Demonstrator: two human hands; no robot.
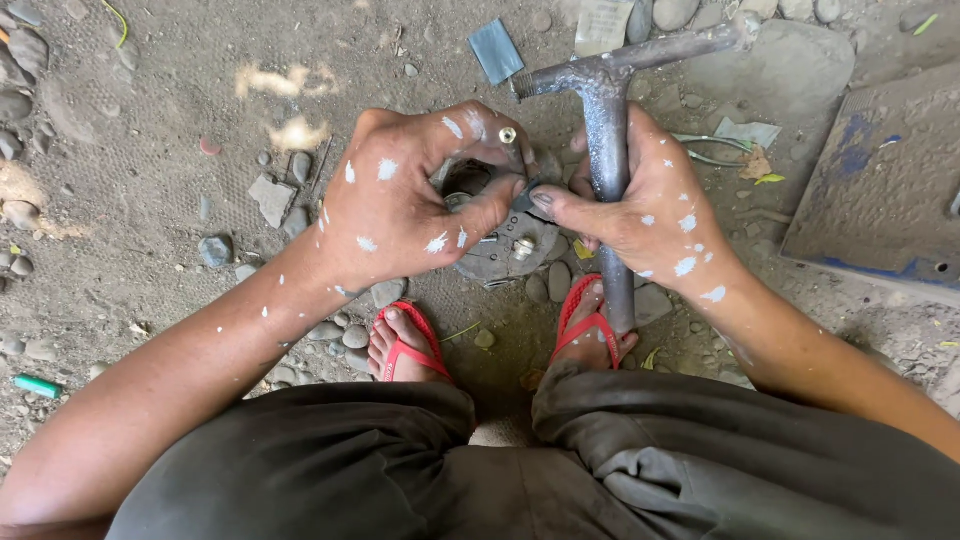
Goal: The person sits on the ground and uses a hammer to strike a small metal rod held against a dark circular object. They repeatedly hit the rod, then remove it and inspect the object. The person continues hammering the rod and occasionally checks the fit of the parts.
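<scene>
Squatting over bare dirt and pebbles, red flip-flops (pixel 405 345) planted either side of a grey round metal disc (pixel 500 255) lying flat on the ground. Left hand (pixel 400 205), paint-flecked, curled shut around a small dark ring-shaped part (pixel 465 178) held just above the disc, thumb pressed across toward the right thumb; small brass-coloured fitting (pixel 508 134) poking up at the fingertips. Right hand (pixel 650 215) wrapped closed on the upright shaft of a grey steel T-shaped tool (pixel 607 120), thumb and forefinger pinching a small dark piece (pixel 527 198) between the two hands. Tool foot down by the right sandal, crossbar up top. Tool looks heavy, rigid, rough-surfaced: grips well mid-shaft, where held now. Ring part looks small, hard and light, likely to slip from the fingers; best pinched at the rim. Disc looks stiff, stable on the ground. Scraps nearby: blue-grey flat piece (pixel 495 50), green cylinder (pixel 37 386), dark slab (pixel 880 190) at right.
</scene>
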